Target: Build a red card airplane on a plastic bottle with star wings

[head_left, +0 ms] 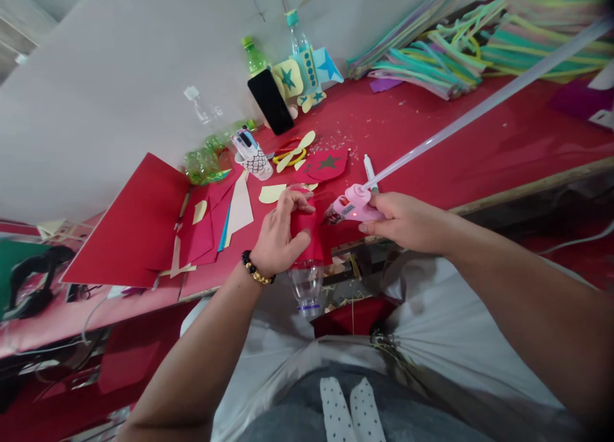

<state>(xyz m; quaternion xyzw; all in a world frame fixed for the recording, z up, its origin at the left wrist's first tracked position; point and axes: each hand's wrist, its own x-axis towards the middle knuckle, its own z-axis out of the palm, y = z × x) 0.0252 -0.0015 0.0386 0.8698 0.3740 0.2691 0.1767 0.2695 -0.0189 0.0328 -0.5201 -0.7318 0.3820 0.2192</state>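
Observation:
My left hand (pixel 283 234) curls its fingers over a clear plastic bottle (pixel 307 285) lying at the table's front edge. Red paper (pixel 314 234) covers the bottle's far part, and its bare neck end points toward my lap. In my right hand (pixel 400 218) is a pink hot glue gun (pixel 354 205), gripped by its handle. The darkened nozzle is close to the red paper's right side; whether they touch I cannot tell. A long translucent glue stick (pixel 460 121) sticks out of the gun's back, up to the right. A white marker (pixel 369 170) lies just behind the gun.
On the red table (pixel 407 119) are yellow-handled scissors (pixel 288 157), a pen cup (pixel 256 160), paper pieces (pixel 237 208) and a red folder (pixel 129 228). A phone (pixel 271 102) leans on decorated bottles (pixel 307 61). Pipe cleaners (pixel 432 61) are heaped at the back right.

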